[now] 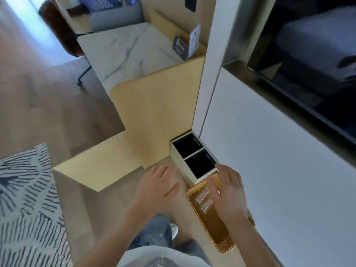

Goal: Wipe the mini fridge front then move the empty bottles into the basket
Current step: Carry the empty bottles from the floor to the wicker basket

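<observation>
A long woven basket [217, 230] lies on the wooden floor against the white cabinet front [279, 160]. Clear plastic bottles [204, 201] lie inside its far end. My right hand [229, 191] hovers over that end with fingers spread, holding nothing. My left hand [156, 187] is open too, fingers apart, over the floor just left of the basket. The mini fridge itself I cannot pick out; the white panel beside the basket may be its front.
A white two-compartment bin [192, 158] with black insides stands beyond the basket. A pale wood desk panel [154, 116] and marble desk top [123, 51] rise to the left. A patterned rug [25, 199] covers the floor at left. A dark screen [308, 60] is upper right.
</observation>
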Demonstrator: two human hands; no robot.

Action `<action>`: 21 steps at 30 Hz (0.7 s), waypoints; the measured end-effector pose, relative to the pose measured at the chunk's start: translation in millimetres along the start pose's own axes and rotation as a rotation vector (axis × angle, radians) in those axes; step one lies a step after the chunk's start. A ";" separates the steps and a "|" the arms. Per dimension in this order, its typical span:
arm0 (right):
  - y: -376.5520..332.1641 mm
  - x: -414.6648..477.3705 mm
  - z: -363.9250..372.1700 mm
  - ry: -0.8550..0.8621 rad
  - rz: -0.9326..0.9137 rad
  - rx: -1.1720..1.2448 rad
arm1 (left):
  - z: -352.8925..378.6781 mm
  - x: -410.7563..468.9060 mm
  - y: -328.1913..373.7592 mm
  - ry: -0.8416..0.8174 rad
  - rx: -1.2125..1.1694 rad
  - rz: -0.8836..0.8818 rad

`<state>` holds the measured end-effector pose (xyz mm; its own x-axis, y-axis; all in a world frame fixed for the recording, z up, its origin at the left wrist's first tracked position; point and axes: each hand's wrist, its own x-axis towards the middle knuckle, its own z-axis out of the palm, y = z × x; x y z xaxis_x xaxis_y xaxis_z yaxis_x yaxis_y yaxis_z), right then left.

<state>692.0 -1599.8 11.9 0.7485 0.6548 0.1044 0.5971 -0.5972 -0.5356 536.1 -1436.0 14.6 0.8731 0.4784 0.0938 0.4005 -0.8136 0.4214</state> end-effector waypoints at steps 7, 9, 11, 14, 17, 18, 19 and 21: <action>-73.5 16.8 43.7 -0.170 -0.330 0.072 | -49.2 -76.2 -55.2 0.197 0.016 -0.332; -105.7 14.0 50.8 -0.218 -0.382 0.104 | -64.2 -99.5 -71.3 0.262 0.017 -0.427; -138.4 9.6 59.7 -0.265 -0.437 0.139 | -76.7 -124.1 -87.9 0.318 0.006 -0.505; -180.6 -2.7 84.1 -0.323 -0.503 0.139 | -91.2 -162.9 -114.1 0.360 0.011 -0.604; -229.3 -25.5 119.6 -0.377 -0.561 0.148 | -107.4 -208.2 -145.5 0.412 0.019 -0.673; -246.9 -35.1 133.1 -0.389 -0.584 0.144 | -113.5 -225.1 -157.7 0.421 0.022 -0.693; -265.7 -46.0 147.2 -0.399 -0.609 0.135 | -120.3 -243.1 -171.3 0.423 0.026 -0.716; -306.2 -68.7 175.2 -0.427 -0.655 0.134 | -137.3 -280.6 -201.4 0.410 0.026 -0.759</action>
<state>407.3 -1380.7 21.8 0.0652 0.9910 0.1168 0.8178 0.0139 -0.5753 172.3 -1361.1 27.3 0.1988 0.9732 0.1156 0.8457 -0.2300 0.4816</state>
